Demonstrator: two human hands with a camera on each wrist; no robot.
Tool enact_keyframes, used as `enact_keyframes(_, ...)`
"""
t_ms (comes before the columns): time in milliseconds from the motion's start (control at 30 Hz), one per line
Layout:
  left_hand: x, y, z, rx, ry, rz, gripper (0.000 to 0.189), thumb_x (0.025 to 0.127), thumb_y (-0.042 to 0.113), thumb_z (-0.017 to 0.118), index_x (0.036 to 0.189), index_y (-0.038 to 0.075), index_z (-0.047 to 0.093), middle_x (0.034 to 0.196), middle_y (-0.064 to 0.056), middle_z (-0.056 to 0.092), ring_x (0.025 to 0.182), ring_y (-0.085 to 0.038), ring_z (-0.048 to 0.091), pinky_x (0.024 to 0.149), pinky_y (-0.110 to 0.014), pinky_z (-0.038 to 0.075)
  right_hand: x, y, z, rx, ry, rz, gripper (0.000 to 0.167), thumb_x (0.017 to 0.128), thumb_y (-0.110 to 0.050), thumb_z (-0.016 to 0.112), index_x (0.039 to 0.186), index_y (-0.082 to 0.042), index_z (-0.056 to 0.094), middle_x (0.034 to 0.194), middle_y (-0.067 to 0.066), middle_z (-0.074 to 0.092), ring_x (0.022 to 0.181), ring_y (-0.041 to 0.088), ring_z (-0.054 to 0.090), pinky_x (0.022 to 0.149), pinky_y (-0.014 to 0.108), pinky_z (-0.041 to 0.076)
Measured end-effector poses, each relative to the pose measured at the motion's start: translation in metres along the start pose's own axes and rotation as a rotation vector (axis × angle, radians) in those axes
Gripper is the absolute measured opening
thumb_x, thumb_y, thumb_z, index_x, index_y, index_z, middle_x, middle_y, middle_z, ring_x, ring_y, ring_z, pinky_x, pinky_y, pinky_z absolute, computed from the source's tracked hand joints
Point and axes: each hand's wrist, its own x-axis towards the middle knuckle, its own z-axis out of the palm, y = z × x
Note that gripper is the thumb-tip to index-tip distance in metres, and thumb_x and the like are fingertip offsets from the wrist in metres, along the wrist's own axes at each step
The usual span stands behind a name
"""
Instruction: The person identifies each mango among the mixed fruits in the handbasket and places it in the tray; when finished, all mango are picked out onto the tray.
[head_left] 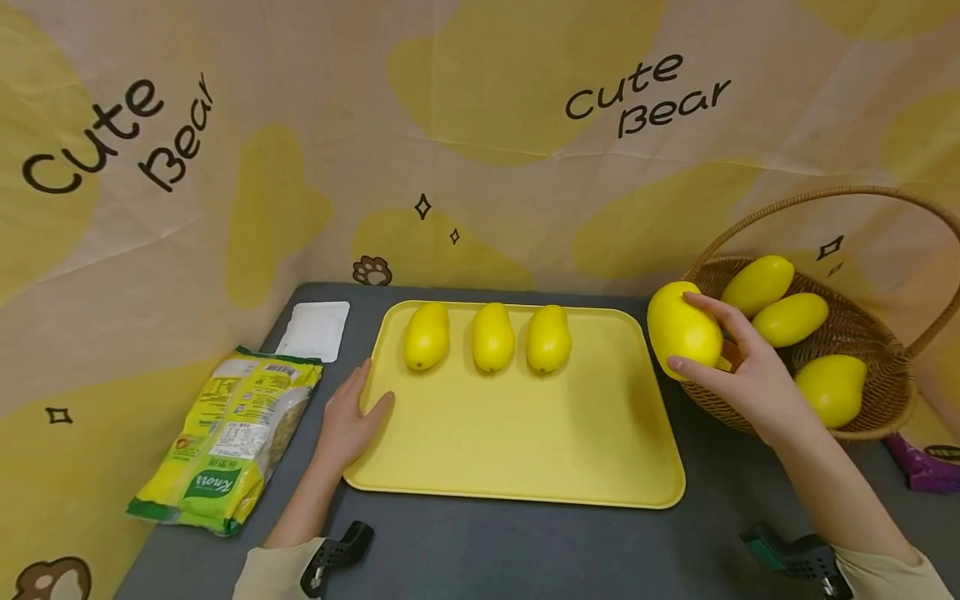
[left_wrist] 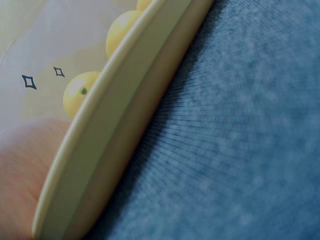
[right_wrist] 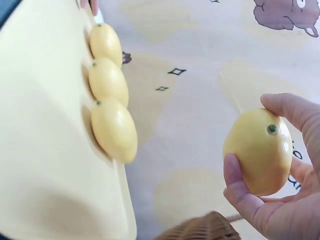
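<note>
Yellow fruit [head_left: 678, 329] was held at the right of the head view, between the upper right corner of the tray [head_left: 510, 450] and the wicker basket [head_left: 885, 396]. Its long axis ran roughly up and down there, the lower end leaning slightly right; in the right wrist view its green-dotted end faced the camera. I saw a plump, smooth, glossy skin. The right hand [head_left: 742, 367] gripped it, thumb low and forefinger high, spread about as wide as the fruit itself. At left, the left hand [head_left: 350, 421] rested on the tray's rim, fingers loosely extended, thumb apart. Three similar fruits [head_left: 492, 337] stood in a row across the tray's upper half.
</note>
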Motion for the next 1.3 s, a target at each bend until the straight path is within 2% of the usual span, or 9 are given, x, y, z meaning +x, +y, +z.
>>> enact_keyframes(133, 0.0, 0.0, 0.0, 0.002, 0.003, 0.0, 0.069, 0.098, 0.026, 0.057, 0.153, 0.0, 0.025, 0.152, -0.03, 0.028, 0.14, -0.047, 0.024, 0.112, -0.063, 0.012, 0.001, 0.003, 0.014, 0.052, -0.017, -0.043, 0.073, 0.093, -0.01, 0.067, 0.153, -0.026, 0.03, 0.153, 0.011, 0.025, 0.108, 0.016, 0.049, 0.075, 0.018, 0.052)
enact_keyframes(300, 0.001, -0.001, 0.001, 0.01, 0.01, 0.008, 0.069, 0.097, 0.025, 0.058, 0.153, -0.002, 0.025, 0.151, -0.031, 0.029, 0.139, -0.048, 0.026, 0.111, -0.063, 0.013, 0.004, 0.007, 0.03, 0.095, -0.033, -0.049, 0.072, 0.093, -0.013, 0.067, 0.153, -0.023, 0.029, 0.154, 0.012, 0.023, 0.112, 0.017, 0.049, 0.081, 0.016, 0.051)
enact_keyframes(567, 0.001, 0.001, -0.001, 0.01, 0.009, 0.011, 0.069, 0.098, 0.025, 0.057, 0.153, -0.002, 0.025, 0.151, -0.032, 0.029, 0.138, -0.049, 0.025, 0.111, -0.064, 0.012, 0.011, 0.017, 0.05, 0.115, -0.078, -0.012, 0.073, 0.093, -0.021, 0.069, 0.154, -0.024, 0.028, 0.156, 0.009, 0.024, 0.123, 0.032, 0.044, 0.082, 0.016, 0.049)
enact_keyframes(833, 0.001, 0.0, 0.0, 0.012, 0.006, 0.007, 0.07, 0.098, 0.025, 0.057, 0.153, -0.002, 0.025, 0.151, -0.032, 0.029, 0.139, -0.049, 0.025, 0.111, -0.064, 0.012, 0.02, 0.036, 0.065, 0.122, -0.123, 0.055, 0.083, 0.092, -0.025, 0.069, 0.157, -0.023, 0.018, 0.159, 0.007, 0.018, 0.13, 0.036, 0.039, 0.087, 0.015, 0.044)
enact_keyframes(933, 0.001, 0.0, 0.0, 0.012, 0.003, 0.002, 0.07, 0.098, 0.026, 0.057, 0.153, -0.002, 0.025, 0.152, -0.032, 0.028, 0.139, -0.049, 0.024, 0.112, -0.064, 0.012, 0.023, 0.042, 0.068, 0.113, -0.129, 0.099, 0.086, 0.092, -0.027, 0.069, 0.158, -0.022, 0.015, 0.16, 0.008, 0.016, 0.131, 0.036, 0.038, 0.089, 0.019, 0.043)
enact_keyframes(1100, 0.001, 0.0, 0.0, 0.009, 0.004, -0.001, 0.07, 0.098, 0.026, 0.057, 0.153, -0.001, 0.025, 0.152, -0.031, 0.028, 0.139, -0.048, 0.024, 0.112, -0.063, 0.012, 0.03, 0.052, 0.072, 0.099, -0.15, 0.173, 0.088, 0.092, -0.029, 0.07, 0.158, -0.02, 0.012, 0.159, 0.013, 0.016, 0.13, 0.037, 0.039, 0.096, 0.035, 0.043)
enact_keyframes(1300, 0.001, 0.001, 0.0, 0.009, 0.007, -0.002, 0.07, 0.098, 0.025, 0.057, 0.153, -0.002, 0.025, 0.151, -0.031, 0.029, 0.139, -0.048, 0.025, 0.112, -0.063, 0.012, 0.04, 0.062, 0.076, 0.065, -0.169, 0.182, 0.09, 0.09, -0.026, 0.071, 0.158, -0.016, 0.013, 0.157, 0.018, 0.019, 0.128, 0.039, 0.039, 0.1, 0.049, 0.039)
